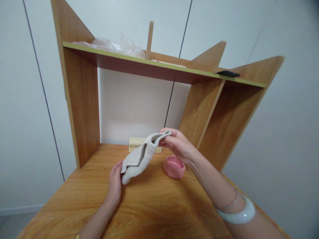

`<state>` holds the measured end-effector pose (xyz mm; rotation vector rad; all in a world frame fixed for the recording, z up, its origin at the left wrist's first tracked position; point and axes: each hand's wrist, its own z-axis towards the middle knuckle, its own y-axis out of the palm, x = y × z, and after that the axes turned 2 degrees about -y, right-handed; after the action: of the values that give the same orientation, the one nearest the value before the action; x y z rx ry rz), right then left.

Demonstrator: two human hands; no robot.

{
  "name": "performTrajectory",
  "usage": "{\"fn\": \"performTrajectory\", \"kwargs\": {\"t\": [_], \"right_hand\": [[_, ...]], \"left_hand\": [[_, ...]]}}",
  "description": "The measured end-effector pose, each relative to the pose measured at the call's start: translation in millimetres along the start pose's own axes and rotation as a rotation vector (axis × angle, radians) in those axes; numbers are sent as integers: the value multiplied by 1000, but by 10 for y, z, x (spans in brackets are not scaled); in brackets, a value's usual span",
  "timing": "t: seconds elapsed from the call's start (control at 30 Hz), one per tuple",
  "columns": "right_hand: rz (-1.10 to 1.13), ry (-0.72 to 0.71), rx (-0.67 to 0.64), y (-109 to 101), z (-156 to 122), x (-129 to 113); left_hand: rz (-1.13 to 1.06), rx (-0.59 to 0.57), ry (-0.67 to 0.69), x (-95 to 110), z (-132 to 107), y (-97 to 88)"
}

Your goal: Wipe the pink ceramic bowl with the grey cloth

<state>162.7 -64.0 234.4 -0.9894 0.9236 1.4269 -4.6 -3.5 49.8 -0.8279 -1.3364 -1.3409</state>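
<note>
A pale grey folded cloth (139,159) hangs slantwise above the desk between my two hands. My right hand (175,142) pinches its upper end, where the fold curls into a loop. At the lower left end, my left hand (116,179) is closed on the cloth's edge, with part of its fingers hidden behind the fabric. Below my right hand a pink bowl-like dish (174,167) with an angular outside stands on the desk. Behind the cloth, a cream box (133,143) with dark printed characters is partly covered.
The wooden desk (149,209) carries a hutch with upright side panels and a shelf (144,68) across the top. On that shelf lie a clear plastic bag (117,46) and a flat black object (228,73). A pale wall stands behind.
</note>
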Motion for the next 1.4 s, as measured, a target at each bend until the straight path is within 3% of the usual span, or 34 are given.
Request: {"fn": "performTrajectory", "kwargs": {"t": [0.17,0.4,0.53,0.67,0.73,0.83,0.97,1.07,1.2,1.4], "right_hand": [[-78,185,27,-390,-394,308],[-163,424,-12,-1050,-1037,752],[-253,471,-5,-1328,-1257,965],[-576,436,-8,-1546,-1353,1095],[-816,333,68,-1559,-1391,1105],[-1095,199,101,-1387,-1462,1073],[-1333,275,-45,-998,-1574,1087],[-1484,309,-106,-857,-1641,1171],[-1536,277,-112,-923,-1692,1228],[-1417,337,-99,-1122,-1764,1183]], "left_hand": [[123,-33,25,-55,26,-50],[328,-275,96,-152,-102,81],[399,-384,128,-186,-182,127],[485,-490,180,-168,-232,131],[551,-532,204,-152,-248,130],[602,-566,205,-142,-265,140],[552,-564,169,-122,-281,168],[499,-540,140,-70,-295,185],[444,-510,117,16,-326,198],[412,-510,125,59,-350,192]]}}
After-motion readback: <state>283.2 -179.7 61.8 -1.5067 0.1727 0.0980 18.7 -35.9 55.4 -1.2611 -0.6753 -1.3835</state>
